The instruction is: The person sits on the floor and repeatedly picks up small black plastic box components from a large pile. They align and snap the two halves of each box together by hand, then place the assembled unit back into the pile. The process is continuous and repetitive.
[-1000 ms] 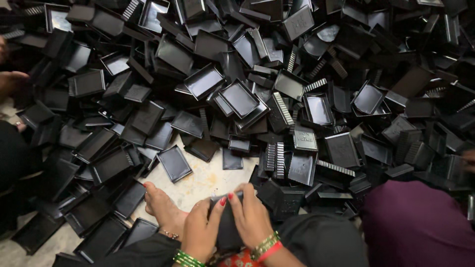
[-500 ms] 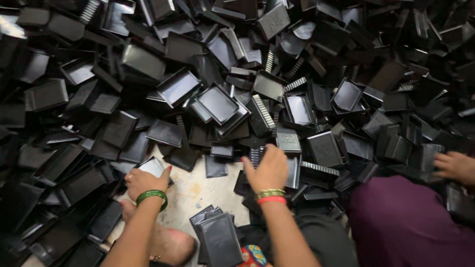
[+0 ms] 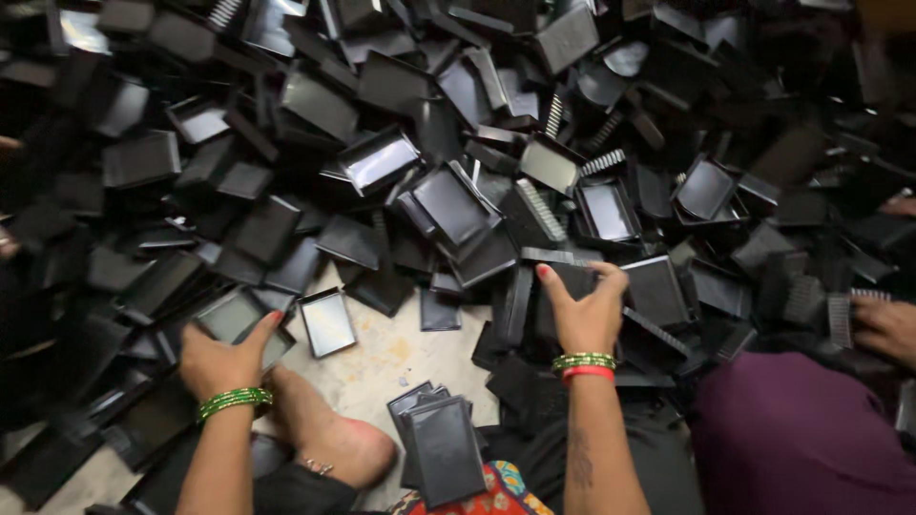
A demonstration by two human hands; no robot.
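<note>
The left hand [image 3: 221, 360] at lower left grasps a shallow black tray [image 3: 237, 319] by its near edge, fingers curled onto it. The right hand [image 3: 584, 310] at centre clasps a black tray [image 3: 569, 278] in the heap [image 3: 458, 181]. A small stack of trays [image 3: 441, 446] rests at bottom centre beside a bare foot [image 3: 329, 441] on the pale floor [image 3: 401, 348]. Another person's hand [image 3: 885, 324] reaches in at right.

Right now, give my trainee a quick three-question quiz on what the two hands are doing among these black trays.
1. True or false: the left hand lies on a shallow tray.
2. What does the right hand grip? A) a red cup B) a black tray C) nothing
3. What rests on the person's lap?

Key:
1. True
2. B
3. A stack of flat black trays
</note>
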